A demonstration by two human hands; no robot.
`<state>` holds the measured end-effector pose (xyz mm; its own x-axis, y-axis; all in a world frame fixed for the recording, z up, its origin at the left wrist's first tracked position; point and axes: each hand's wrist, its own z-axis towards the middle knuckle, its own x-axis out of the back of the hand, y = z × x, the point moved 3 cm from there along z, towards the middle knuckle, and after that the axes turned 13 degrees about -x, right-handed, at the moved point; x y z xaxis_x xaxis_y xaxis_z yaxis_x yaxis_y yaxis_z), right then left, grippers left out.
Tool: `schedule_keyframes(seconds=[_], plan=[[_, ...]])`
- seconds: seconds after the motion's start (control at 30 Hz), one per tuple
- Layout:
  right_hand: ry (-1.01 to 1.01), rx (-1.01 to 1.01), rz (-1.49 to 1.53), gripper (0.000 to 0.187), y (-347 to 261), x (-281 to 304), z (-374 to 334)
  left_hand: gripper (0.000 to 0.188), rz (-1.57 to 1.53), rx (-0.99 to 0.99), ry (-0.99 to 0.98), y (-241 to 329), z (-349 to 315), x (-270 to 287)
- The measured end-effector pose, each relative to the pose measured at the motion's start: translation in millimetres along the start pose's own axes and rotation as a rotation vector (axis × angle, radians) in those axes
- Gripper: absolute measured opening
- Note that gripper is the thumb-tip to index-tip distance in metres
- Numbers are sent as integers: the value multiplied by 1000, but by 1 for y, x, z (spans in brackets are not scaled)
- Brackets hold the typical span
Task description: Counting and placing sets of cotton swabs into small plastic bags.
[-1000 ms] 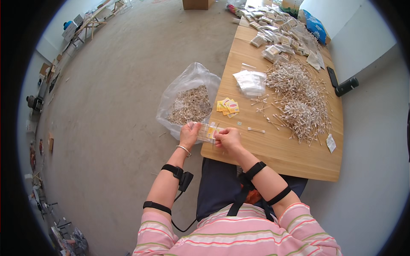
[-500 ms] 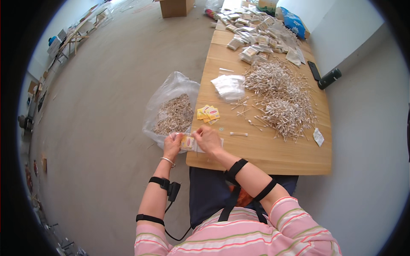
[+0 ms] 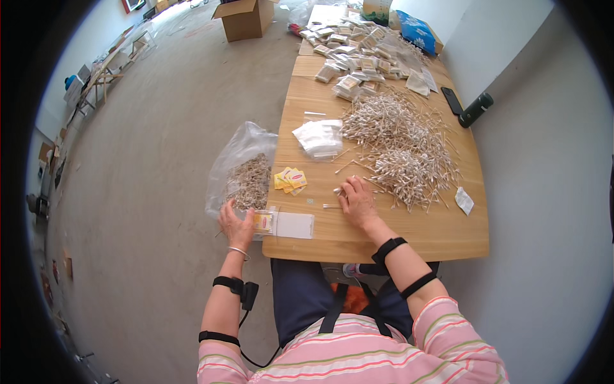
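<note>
1 head-worn fisheye view, facing down across near table (image 3: 422,233).

Pretty bright, soft light here, shadows stay faint. The wall (image 3: 543,192) on the right goes greyer lower down. Fisheye bows the table (image 3: 409,237) edges, corners are black, and clutter (image 3: 74,89) far left looks mushy.

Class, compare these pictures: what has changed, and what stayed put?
The right hand has let go of the clear packet and moved right, to loose swabs beside the swab pile. The left hand stays at the packet. Yellow cards and clear bags lie as before.
</note>
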<state>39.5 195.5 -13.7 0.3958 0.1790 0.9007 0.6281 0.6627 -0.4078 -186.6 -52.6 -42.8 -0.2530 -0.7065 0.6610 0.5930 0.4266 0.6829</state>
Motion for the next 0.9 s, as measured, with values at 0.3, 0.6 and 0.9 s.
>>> schedule_keyframes(seconds=[0.3, 0.6, 0.9], plan=[[166, 26, 172, 40, 45, 24, -61, 44, -61, -638, -396, 157, -34, -77], [202, -105, 23, 42, 73, 42, -68, 14, -124, -544, -383, 166, -39, -123], [369, -206, 16, 14, 80, 32, -65, 11, 32, -747, -324, 204, -65, -133]])
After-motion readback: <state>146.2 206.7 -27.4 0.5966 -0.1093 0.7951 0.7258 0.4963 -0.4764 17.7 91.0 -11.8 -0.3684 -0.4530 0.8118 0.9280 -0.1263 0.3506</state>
